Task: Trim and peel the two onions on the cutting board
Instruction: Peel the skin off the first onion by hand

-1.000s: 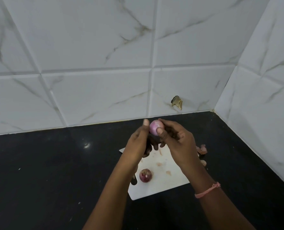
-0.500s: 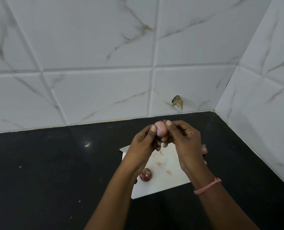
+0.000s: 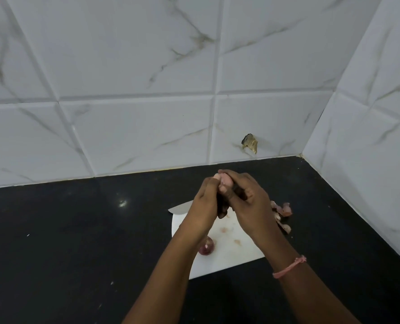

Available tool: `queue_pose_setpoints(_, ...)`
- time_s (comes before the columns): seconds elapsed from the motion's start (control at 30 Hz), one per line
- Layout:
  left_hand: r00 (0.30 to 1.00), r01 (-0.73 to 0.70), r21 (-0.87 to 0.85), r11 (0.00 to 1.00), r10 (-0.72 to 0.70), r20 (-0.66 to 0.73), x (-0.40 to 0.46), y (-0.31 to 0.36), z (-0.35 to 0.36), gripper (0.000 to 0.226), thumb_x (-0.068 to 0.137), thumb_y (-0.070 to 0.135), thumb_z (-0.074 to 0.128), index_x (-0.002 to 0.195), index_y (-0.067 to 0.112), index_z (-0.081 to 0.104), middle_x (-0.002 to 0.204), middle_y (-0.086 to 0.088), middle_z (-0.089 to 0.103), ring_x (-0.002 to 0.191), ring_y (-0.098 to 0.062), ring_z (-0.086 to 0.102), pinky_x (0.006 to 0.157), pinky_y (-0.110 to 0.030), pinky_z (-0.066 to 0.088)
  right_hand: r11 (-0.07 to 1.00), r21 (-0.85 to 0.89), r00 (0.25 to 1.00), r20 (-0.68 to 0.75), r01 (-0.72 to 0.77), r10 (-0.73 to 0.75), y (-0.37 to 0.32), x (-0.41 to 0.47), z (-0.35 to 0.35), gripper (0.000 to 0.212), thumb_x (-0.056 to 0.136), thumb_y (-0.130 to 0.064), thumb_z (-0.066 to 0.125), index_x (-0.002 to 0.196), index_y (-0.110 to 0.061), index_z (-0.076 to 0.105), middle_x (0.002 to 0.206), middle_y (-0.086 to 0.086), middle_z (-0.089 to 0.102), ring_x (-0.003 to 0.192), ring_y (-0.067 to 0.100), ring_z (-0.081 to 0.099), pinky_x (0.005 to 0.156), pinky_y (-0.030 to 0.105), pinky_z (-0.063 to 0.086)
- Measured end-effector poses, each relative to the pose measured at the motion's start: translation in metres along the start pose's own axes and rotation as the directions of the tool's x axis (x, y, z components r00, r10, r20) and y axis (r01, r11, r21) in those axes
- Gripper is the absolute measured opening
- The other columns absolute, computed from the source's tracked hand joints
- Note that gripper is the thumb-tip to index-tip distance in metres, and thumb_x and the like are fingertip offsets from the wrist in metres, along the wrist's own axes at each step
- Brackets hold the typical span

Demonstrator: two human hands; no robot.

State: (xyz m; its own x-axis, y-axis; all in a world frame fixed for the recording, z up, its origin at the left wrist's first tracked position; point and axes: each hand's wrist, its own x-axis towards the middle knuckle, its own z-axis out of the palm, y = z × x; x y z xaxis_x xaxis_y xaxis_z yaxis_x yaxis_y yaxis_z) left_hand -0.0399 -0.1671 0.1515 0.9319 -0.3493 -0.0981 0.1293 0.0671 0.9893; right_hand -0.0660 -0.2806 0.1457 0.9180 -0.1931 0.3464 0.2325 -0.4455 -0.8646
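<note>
While both hands meet above the white cutting board, the left hand curls its fingers around a pale peeled onion, and the right hand pinches the same onion from the other side. Below the left wrist, a second, purple onion lies on the board. Just right of the right hand, onion skins sit on the black counter.
</note>
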Motion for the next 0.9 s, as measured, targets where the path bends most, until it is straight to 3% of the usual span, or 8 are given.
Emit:
queue_pose_setpoints(0.07,1.000,0.013,-0.023,1.000,-0.013,-0.010,0.002,0.003,0.001,0.045,0.107,0.043,0.032,0.121,0.008,0.057,0.103,-0.030,0.064,0.082,-0.022,0.058,0.074,-0.035,0.049,0.992,-0.094,0.992,-0.093,0.081,-0.089,-0.001,-0.004,0.005,0.035,0.090,-0.023,0.064,0.125,-0.020,0.064,0.114,-0.008,0.060,0.105,0.001,0.059,0.085,0.010,0.049)
queue_pose_setpoints(0.13,0.999,0.038,-0.050,0.998,-0.037,0.006,0.003,0.005,0.001,0.049,0.106,0.046,0.033,0.114,0.002,0.052,0.084,-0.025,0.062,0.073,-0.020,0.056,0.067,-0.031,0.048,0.968,-0.159,0.959,-0.179,0.193,-0.221,-0.005,-0.006,0.006,0.031,0.089,-0.008,0.066,0.120,-0.012,0.067,0.113,-0.007,0.061,0.107,-0.001,0.058,0.089,0.011,0.047)
queue_pose_setpoints(0.23,0.997,0.073,-0.197,0.978,-0.065,0.047,0.000,0.001,0.005,0.038,0.106,0.048,0.034,0.104,0.011,0.042,0.060,0.003,0.038,0.052,-0.009,0.033,0.049,-0.021,0.032,0.947,-0.125,0.917,-0.243,0.295,-0.318,-0.011,0.000,0.001,0.020,0.086,0.005,0.066,0.100,-0.006,0.074,0.099,-0.001,0.069,0.097,0.008,0.066,0.087,0.021,0.052)
queue_pose_setpoints(0.37,0.998,0.069,-0.370,0.926,-0.067,0.016,-0.001,0.001,0.010,0.040,0.105,0.049,0.035,0.106,0.013,0.051,0.059,0.004,0.041,0.053,-0.010,0.034,0.053,-0.025,0.029,0.977,0.118,0.965,-0.215,0.175,-0.147,-0.022,0.008,-0.001,0.014,0.084,-0.002,0.072,0.093,-0.012,0.074,0.088,-0.003,0.071,0.085,0.012,0.069,0.076,0.021,0.054)
queue_pose_setpoints(0.5,0.995,0.090,-0.374,0.923,-0.102,-0.012,0.000,0.012,0.006,0.050,0.107,0.046,0.032,0.095,0.008,0.062,0.052,0.001,0.044,0.053,-0.013,0.037,0.055,-0.028,0.029,0.914,0.403,0.996,-0.055,-0.041,0.069,-0.027,0.006,-0.008,0.030,0.081,-0.007,0.074,0.109,-0.013,0.066,0.092,-0.002,0.073,0.080,0.011,0.070,0.069,0.024,0.056)
queue_pose_setpoints(0.63,0.992,0.087,-0.281,0.956,-0.108,-0.062,-0.002,0.012,0.004,0.046,0.106,0.042,0.035,0.092,0.011,0.067,0.067,-0.011,0.049,0.057,-0.016,0.040,0.057,-0.029,0.033,0.924,0.383,1.000,0.006,0.009,-0.012,-0.027,0.002,-0.009,0.042,0.079,0.002,0.075,0.113,-0.015,0.056,0.096,-0.003,0.067,0.069,0.019,0.067,0.063,0.026,0.056)
queue_pose_setpoints(0.73,0.991,0.071,-0.208,0.976,-0.093,-0.094,-0.004,0.011,0.002,0.046,0.105,0.042,0.034,0.098,0.013,0.069,0.088,-0.018,0.057,0.080,-0.027,0.047,0.068,-0.033,0.040,0.957,0.284,0.997,0.040,0.058,-0.072,-0.030,-0.001,-0.010,0.051,0.078,0.003,0.076,0.112,-0.026,0.052,0.088,-0.002,0.063,0.059,0.012,0.058,0.063,0.024,0.054)
queue_pose_setpoints(0.9,0.988,0.077,-0.178,0.981,-0.099,-0.118,-0.003,0.010,0.002,0.044,0.105,0.040,0.034,0.098,0.013,0.067,0.090,-0.017,0.063,0.087,-0.029,0.054,0.080,-0.040,0.045,0.985,0.051,0.986,0.020,0.162,-0.163,-0.025,-0.001,-0.009,0.056,0.076,-0.007,0.080,0.109,-0.038,0.046,0.091,-0.006,0.060,0.062,0.016,0.056,0.065,0.022,0.051)
